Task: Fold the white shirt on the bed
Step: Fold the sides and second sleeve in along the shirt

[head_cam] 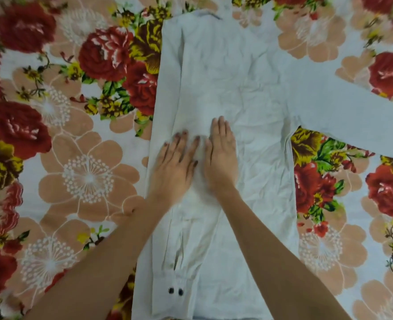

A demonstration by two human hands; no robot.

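**Shirt half folded: one side in, one sleeve out**

Head view: The white shirt [248, 88] lies flat on the bed [75, 181], which is covered by a floral sheet. It fills the centre, from its collar [204, 16] at 12 o'clock down to 6 o'clock. Its 9 o'clock side is already turned inward. The folded sleeve [179, 239] runs down over the body to a cuff [174, 289] with two dark buttons near 7 o'clock.

The left hand [174, 162] and right hand [221, 155] press side by side on that fold, just left of centre. Each grip is apart, fingers straight, holding nothing.

The other sleeve [341, 107] lies spread toward 3 o'clock, unfolded. By my reading about a third is done: the 3 o'clock side, its sleeve and the final fold of collar toward the bottom edge remain.
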